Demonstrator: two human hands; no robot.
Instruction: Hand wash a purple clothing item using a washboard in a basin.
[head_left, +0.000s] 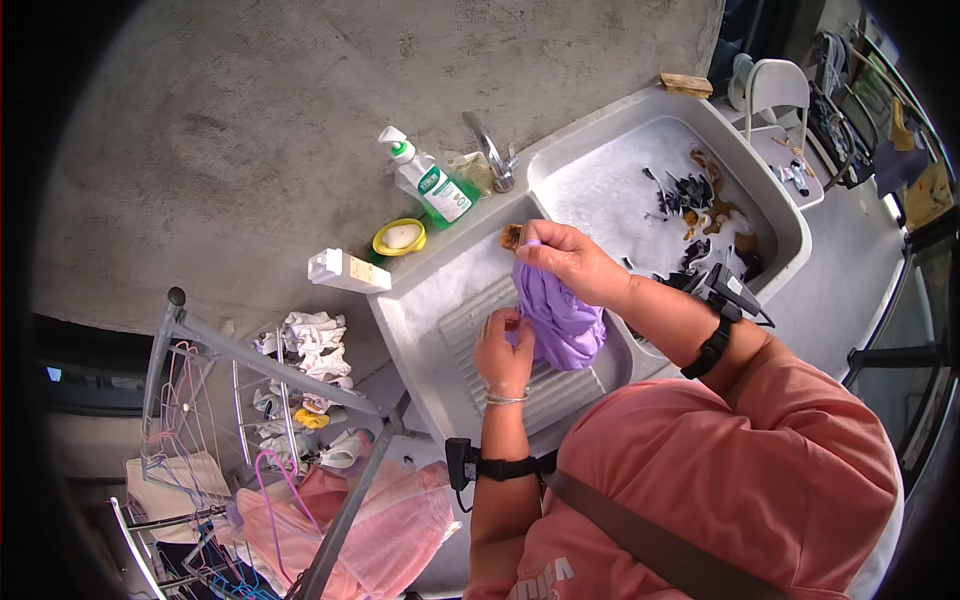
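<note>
A bunched purple cloth (559, 319) hangs over the ribbed washboard part (480, 352) of a grey laundry sink. My right hand (574, 259) pinches its upper end between thumb and fingers. Lower down, at the cloth's near-left edge, the curled fingers and thumb of my left hand (506, 356) hold the fabric; the fingertips are partly hidden. Just beyond my right fingertips, a small brown object (512, 237) lies in the sink, too small to name surely. Dark and brown clothes (694, 195) soak in the sudsy basin (791, 225) to the right.
A chrome faucet (491, 154), green soap pump bottle (435, 184), yellow soap dish (379, 246) and white bottle (349, 271) line the back rim. A wooden-backed brush (686, 85) sits at the far corner. Drying racks (277, 367) stand left; a folding chair (780, 94) stands right.
</note>
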